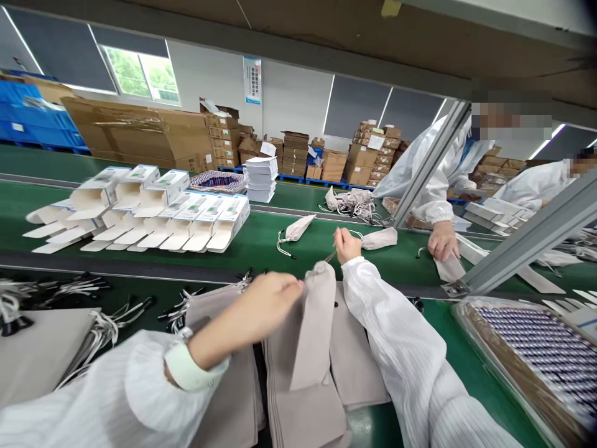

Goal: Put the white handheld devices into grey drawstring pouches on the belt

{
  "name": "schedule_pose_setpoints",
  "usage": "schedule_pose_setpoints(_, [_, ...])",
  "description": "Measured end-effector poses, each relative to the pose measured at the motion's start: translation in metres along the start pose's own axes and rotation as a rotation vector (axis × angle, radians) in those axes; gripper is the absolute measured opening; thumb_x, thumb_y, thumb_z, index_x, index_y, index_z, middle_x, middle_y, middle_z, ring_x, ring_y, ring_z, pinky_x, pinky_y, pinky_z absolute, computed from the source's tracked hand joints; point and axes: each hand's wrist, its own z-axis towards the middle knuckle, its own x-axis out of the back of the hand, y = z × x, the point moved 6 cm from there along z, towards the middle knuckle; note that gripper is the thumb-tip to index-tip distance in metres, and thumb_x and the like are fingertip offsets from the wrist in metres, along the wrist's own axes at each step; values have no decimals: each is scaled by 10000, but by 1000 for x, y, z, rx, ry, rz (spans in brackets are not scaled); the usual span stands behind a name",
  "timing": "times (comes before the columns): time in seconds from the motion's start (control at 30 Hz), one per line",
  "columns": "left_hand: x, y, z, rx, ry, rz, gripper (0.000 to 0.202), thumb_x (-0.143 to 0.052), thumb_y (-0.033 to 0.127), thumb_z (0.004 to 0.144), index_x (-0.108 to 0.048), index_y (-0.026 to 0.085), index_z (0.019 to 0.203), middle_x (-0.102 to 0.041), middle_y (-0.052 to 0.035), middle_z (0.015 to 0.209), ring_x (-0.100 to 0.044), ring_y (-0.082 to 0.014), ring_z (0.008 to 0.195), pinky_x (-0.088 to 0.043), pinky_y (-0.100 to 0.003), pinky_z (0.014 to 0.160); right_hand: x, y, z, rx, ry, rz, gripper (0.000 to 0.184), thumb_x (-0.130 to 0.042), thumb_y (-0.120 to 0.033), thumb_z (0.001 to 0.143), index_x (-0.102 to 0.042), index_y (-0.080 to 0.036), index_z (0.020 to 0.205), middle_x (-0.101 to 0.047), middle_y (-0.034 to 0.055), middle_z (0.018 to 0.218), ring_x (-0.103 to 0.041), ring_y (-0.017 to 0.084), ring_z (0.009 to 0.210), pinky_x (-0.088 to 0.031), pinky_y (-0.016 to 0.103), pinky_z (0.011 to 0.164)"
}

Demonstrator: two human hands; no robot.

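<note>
Head view: the left hand is closed on the gathered neck of a grey pouch, held upright over a stack of pouches at the near belt edge. The right hand is pinched shut on the drawstring, drawn taut from the neck. A hard pull could snap the cord or tear the pouch from the left fingers; a loose grip could drop it onto the belt. Left fingertips are hidden behind the fabric, the cord is thin and blurred, and what the pouch contains cannot be seen. A co-worker's hand rests farther along.
</note>
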Motion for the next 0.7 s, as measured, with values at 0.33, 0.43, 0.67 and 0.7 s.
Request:
schedule_pose_setpoints(0.33, [28, 8, -7, -66, 358, -510, 262, -370, 355, 812, -355, 177, 620, -254, 57, 491, -209, -64, 401, -179, -173, 368, -36, -63, -33, -115, -915, 743, 499, -257, -546, 777, -546, -159, 903, -585, 16, 631, -310, 45, 351, -251, 178, 354])
schedule_pose_setpoints(0.43, [33, 9, -3, -186, 430, -579, 227, -361, 329, 832, -390, 175, 668, -296, 55, 505, -267, -58, 411, -218, -168, 390, -31, -113, -70, 63, -1235, 1000, 470, -603, -413, 624, -489, -198, 1025, -572, -3, 823, -437, 45, 505, -345, 163, 449])
schedule_pose_setpoints(0.67, [19, 15, -2, -308, 318, -220, 272, -344, 355, 849, -440, 166, 678, -390, 37, 572, -366, -81, 516, -303, -189, 484, -27, -103, -46, -96, -927, 1183, 287, -652, -238, 526, -529, -146, 768, -551, -24, 693, -515, 106, 644, -408, 235, 636])
schedule_pose_setpoints(0.7, [15, 11, 3, -301, 282, -132, 250, -349, 349, 846, -462, 170, 714, -423, 33, 602, -390, -87, 542, -317, -194, 507, -26, -84, -32, -212, -775, 1149, 280, -622, -274, 546, -524, -146, 776, -543, -25, 659, -506, 104, 592, -405, 228, 581])
